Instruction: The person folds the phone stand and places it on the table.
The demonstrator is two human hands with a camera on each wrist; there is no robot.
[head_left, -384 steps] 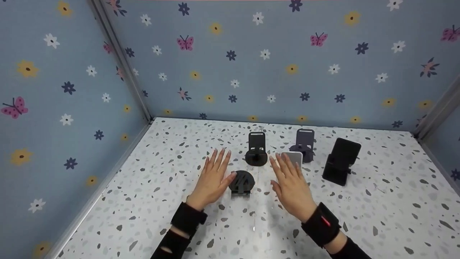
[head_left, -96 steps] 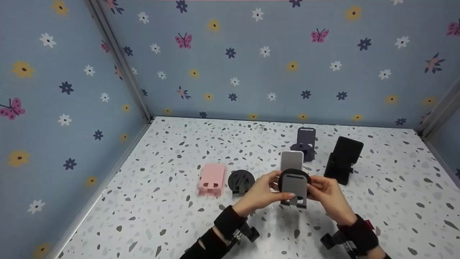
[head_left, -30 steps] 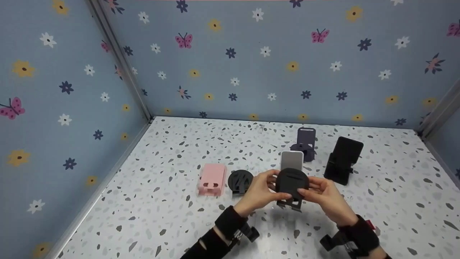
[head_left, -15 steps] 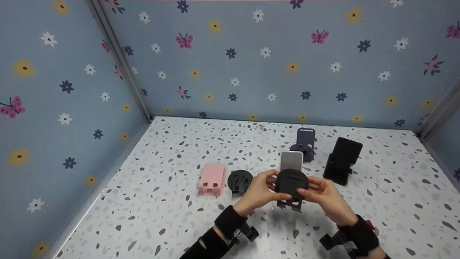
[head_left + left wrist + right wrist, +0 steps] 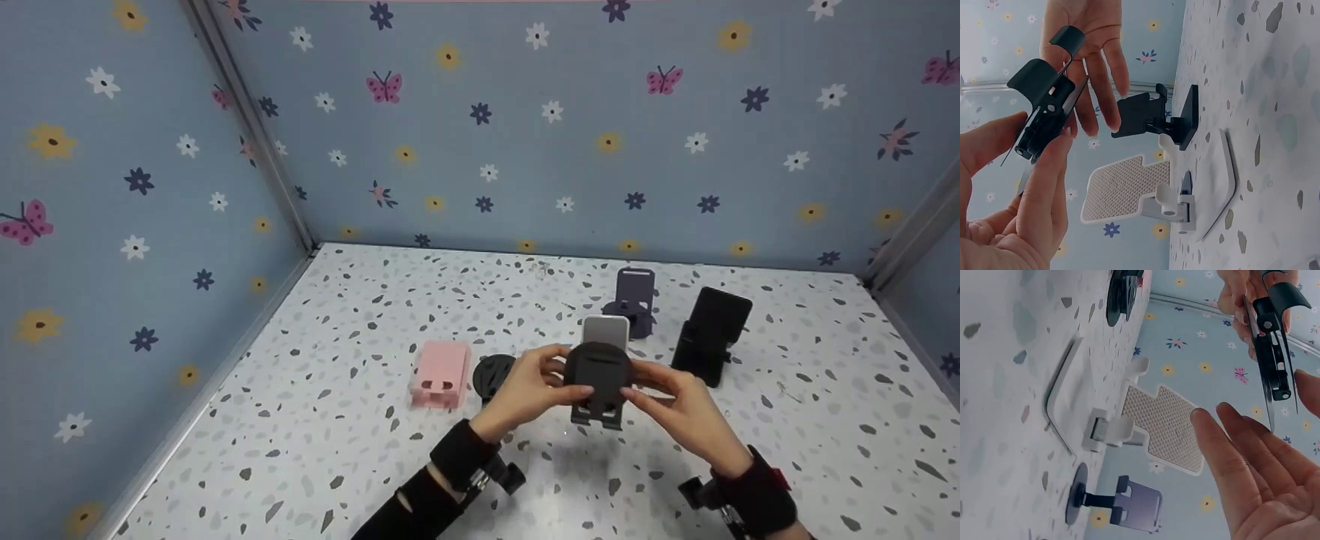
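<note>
Black stand (image 5: 598, 367) is pinched in the left hand (image 5: 529, 390), beside the right hand (image 5: 681, 405), its fingers extended. Beyond both is a white holder (image 5: 606, 330).

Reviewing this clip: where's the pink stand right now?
In the head view, the pink stand is on the speckled table, toward the person's left, just left of the round black stand partly hidden by the left hand.

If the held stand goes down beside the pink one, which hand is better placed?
Probably the left hand: it pinches the black stand and is nearer the pink stand. The right hand is on the far side, and looks open rather than gripping.
</note>
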